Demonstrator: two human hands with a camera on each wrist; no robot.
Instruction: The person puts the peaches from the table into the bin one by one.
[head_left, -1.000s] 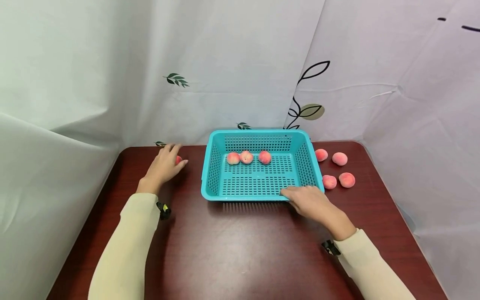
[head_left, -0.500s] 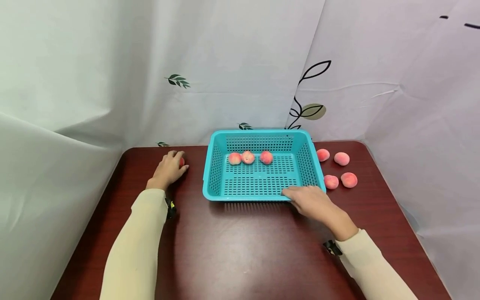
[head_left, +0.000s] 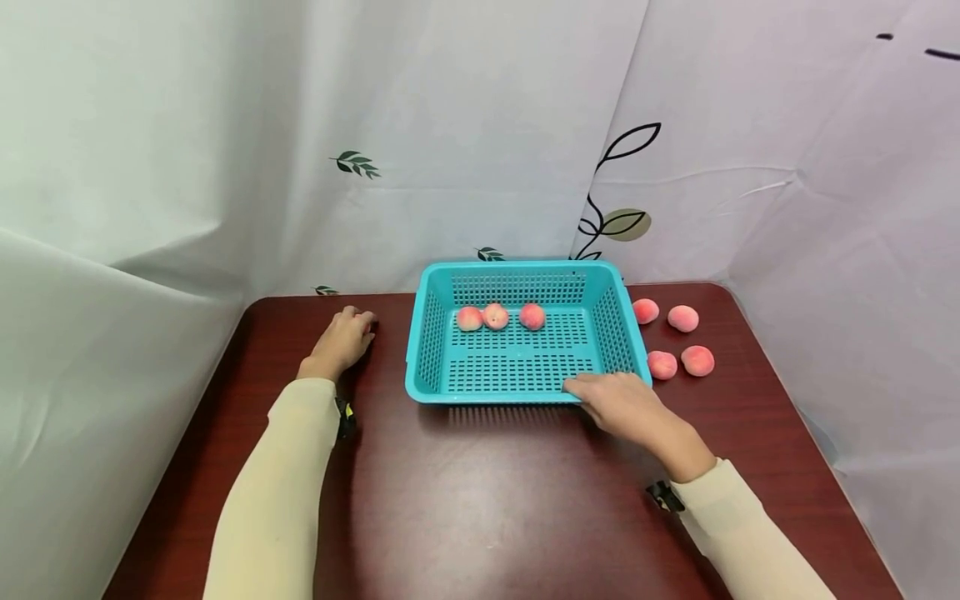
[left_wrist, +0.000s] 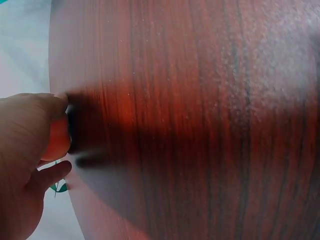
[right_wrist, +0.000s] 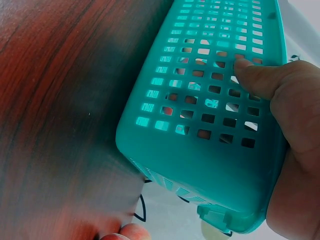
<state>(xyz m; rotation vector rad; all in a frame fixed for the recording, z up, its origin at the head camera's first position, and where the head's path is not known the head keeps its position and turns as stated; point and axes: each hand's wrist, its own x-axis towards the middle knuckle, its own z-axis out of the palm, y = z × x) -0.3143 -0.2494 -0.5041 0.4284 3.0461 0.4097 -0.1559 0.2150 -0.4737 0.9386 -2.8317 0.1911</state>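
Fingers [left_wrist: 47, 104] of the left hand [head_left: 341, 342] bend around one red peach [left_wrist: 57, 141], with the thumb on the other side. This hand holds its peach in a narrow grip. It is near the far edge of the brown table [head_left: 487, 500], between the far left corner and the basket [head_left: 519, 356]. The hand covers a lot of that peach, so I cannot tell if it touches the table.

The basket is blue and full of little holes. It sits by the far edge of the table, near the middle. The right hand [head_left: 622, 404] grips the near rim of the basket, close to its near right corner. The thumb presses on the outside of the holey wall, and the rim is tucked into the hand.

Three peaches lie in the far half of the basket. The left peach [head_left: 469, 318] and the middle peach [head_left: 495, 316] look like they touch. The right peach [head_left: 532, 317] lies a little apart from them.

Four more peaches lie on the table, near its far right corner. Two, a far one [head_left: 645, 312] and a near one [head_left: 662, 365], are just beside the basket. The other two [head_left: 683, 318] are closer to the right edge.

Both arms have cream sleeves [head_left: 277, 483]. White cloth [head_left: 465, 125] with leaf drawings hangs behind the table.
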